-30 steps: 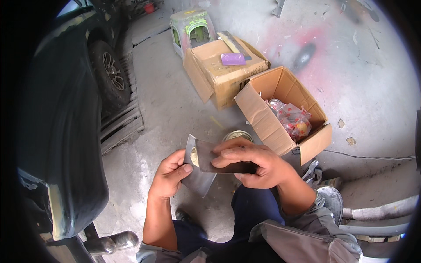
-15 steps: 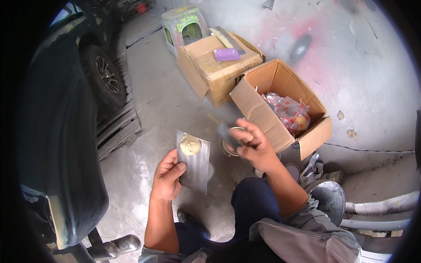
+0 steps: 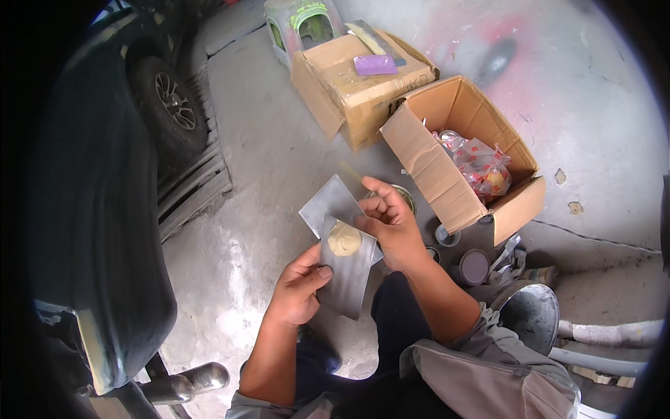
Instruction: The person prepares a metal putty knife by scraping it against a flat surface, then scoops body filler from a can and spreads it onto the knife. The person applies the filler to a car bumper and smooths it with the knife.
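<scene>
My left hand (image 3: 296,288) grips a thin grey metal spreader plate (image 3: 343,285) by its left edge, thumb on top. A round dollop of cream-coloured putty (image 3: 344,239) sits near the plate's upper end. My right hand (image 3: 392,227) is closed on a second flat grey spreader (image 3: 328,204), which lies behind the first plate's upper end, partly hidden by it. Whether the two plates touch I cannot tell. A blurred, thin yellowish strip (image 3: 350,170) shows beyond my right fingertips. An open round can (image 3: 405,199) stands on the floor, mostly hidden behind my right hand.
An open cardboard box (image 3: 429,167) holds crumpled plastic bags (image 3: 481,164). On another box (image 3: 377,115) lie a purple block (image 3: 375,65) and a long flat tool (image 3: 366,38). A dark vehicle (image 3: 105,223) stands left. Small cans (image 3: 474,267) and a bucket (image 3: 527,314) are at right.
My left hand has moved right with the putty-bearing plate. My right hand has brought its spreader down and behind that plate's top. The view has shifted slightly.
</scene>
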The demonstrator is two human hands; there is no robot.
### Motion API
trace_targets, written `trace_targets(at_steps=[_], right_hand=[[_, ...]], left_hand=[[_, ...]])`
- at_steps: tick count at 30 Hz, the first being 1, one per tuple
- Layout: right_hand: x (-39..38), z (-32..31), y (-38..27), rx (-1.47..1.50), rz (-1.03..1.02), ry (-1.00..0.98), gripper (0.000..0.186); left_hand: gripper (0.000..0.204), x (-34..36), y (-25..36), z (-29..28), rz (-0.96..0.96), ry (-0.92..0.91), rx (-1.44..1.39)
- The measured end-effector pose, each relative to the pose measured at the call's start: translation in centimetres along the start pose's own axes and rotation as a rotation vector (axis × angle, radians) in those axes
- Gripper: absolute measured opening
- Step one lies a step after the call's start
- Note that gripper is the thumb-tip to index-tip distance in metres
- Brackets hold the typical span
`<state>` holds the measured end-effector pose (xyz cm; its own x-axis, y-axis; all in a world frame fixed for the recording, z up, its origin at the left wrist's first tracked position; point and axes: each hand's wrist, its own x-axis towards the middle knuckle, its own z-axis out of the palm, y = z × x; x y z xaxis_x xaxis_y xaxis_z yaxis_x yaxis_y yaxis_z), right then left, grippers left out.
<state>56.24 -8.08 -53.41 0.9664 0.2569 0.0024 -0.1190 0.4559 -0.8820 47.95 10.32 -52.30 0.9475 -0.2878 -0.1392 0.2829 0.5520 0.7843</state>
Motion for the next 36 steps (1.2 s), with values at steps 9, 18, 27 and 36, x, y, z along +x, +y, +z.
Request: trace_targets(at_steps=[9, 18, 27, 36], right_hand=[[1.8, 1.2, 0.4, -0.177, -0.02, -0.027, 0.04], [1.8, -8.6, 19.1, -1.077, -0.098, -0.42, 0.035], [2.4, -12.9, 31.2, -1.242, 0.508, -0.216, 0.04], [3.0, -13.7, 35.8, -1.541, 0.441, -0.075, 0.053]], left_hand=[[0.05, -2.4, 0.8, -1.8, 0.035, 0.103, 0.028], [0.047, -6.7, 2.9, -4.2, 0.218, 0.35, 0.104], [0.048, -12.9, 1.4, -6.7, 0.22, 0.627, 0.121], [0.05, -14.7, 0.8, -6.8, 0.25, 0.696, 0.08]])
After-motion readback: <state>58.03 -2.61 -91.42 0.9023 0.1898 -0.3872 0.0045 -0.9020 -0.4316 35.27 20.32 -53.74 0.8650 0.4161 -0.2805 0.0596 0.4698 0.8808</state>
